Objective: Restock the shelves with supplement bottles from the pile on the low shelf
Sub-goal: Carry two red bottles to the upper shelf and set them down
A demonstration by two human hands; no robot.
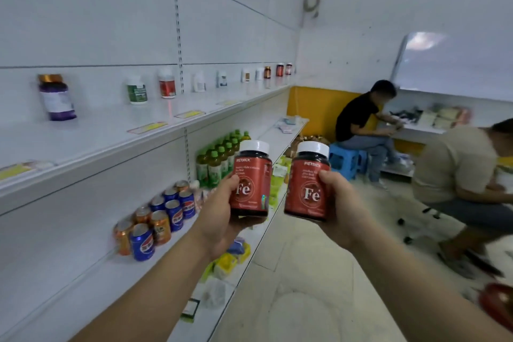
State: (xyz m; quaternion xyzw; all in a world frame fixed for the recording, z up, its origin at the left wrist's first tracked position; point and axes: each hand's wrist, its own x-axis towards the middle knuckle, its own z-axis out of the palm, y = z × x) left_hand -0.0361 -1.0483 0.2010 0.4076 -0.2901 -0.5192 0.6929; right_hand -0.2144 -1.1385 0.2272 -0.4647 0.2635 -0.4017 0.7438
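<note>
The left hand (222, 216) grips one red supplement bottle (252, 180) upright; the right hand (337, 203) grips a second bottle (307, 183), both in the aisle beside the shelving. With both hands occupied, placement on the upper shelf (116, 130) risks toppling the purple bottle (55, 97).
</note>
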